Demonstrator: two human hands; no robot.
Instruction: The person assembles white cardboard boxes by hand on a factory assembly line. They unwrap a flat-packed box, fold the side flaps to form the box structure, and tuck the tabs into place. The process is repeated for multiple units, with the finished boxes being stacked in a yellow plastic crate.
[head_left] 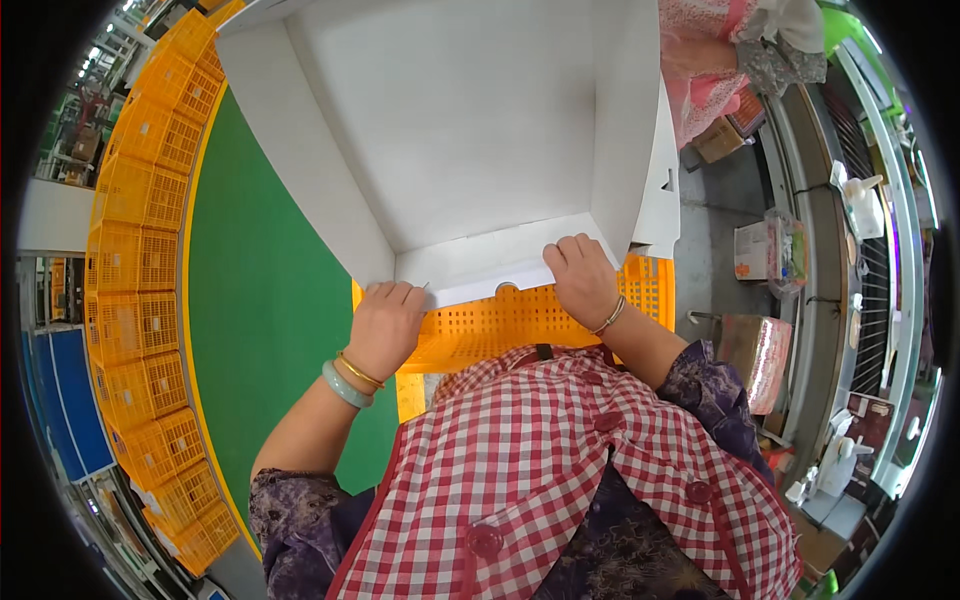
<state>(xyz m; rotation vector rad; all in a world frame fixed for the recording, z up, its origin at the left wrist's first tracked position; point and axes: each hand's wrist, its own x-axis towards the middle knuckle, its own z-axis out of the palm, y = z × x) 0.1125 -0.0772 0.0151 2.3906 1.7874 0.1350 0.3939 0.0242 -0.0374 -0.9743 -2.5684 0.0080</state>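
Observation:
A large white cardboard box (460, 110) stands open in front of me, its bare inside facing me. My left hand (385, 325) is closed over the near left corner of its front wall. Over the same wall, near the right corner, the fingers of my right hand (582, 278) are folded. Between my hands the wall's edge has a small half-round notch. Below the box is an orange plastic crate (450, 342) with a slotted wall, close to my checked apron. The fingertips are partly hidden by the cardboard.
Stacked orange crates (140, 265) line the left side beyond a green floor (260, 280). At the upper right another person's arm (700, 55) in pink reaches beside the box. Farther right are a conveyor-like metal frame (835, 250), small cartons (718, 140) and a clear plastic bag (787, 252).

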